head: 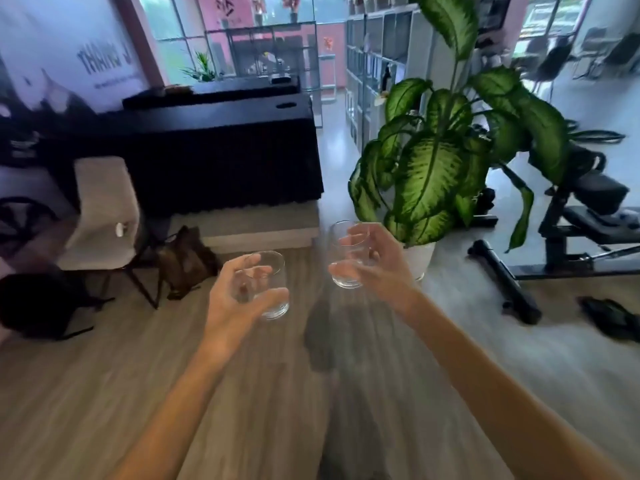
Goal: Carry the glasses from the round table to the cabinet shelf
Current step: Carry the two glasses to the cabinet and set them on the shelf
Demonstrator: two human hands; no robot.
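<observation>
Two clear, empty drinking glasses are held out in front of me above a wooden floor. My left hand is wrapped around the left glass, fingers showing through it. My right hand grips the right glass, held slightly higher and farther away. Both glasses are upright. A white cabinet of open shelf cubes stands far ahead, partly behind plant leaves. The round table is out of view.
A large potted plant in a white pot stands just beyond my right hand. A black-draped table sits ahead left, with a white chair and brown bag beside it. A black weight bench is at right.
</observation>
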